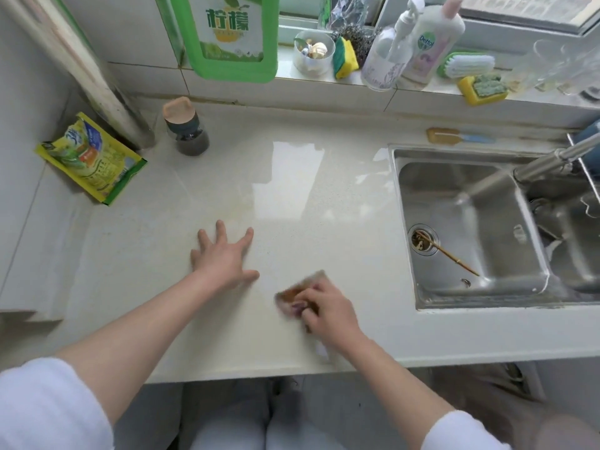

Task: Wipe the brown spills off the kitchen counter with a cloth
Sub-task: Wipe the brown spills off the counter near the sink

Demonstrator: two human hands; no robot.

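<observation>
A small cloth (297, 292), stained brown and blurred by motion, lies on the pale kitchen counter (292, 190) near its front edge. My right hand (328, 308) is on top of it, fingers curled round the cloth. My left hand (224, 254) rests flat on the counter to the left of the cloth, fingers spread and holding nothing. A faint brownish smear (224, 206) shows on the counter beyond my left hand.
A steel sink (470, 228) with a stick in its drain sits to the right, tap (548, 160) above it. A dark jar (188, 131) and a yellow packet (91, 157) stand at the back left. Bottles, sponges and brushes line the windowsill (406, 60).
</observation>
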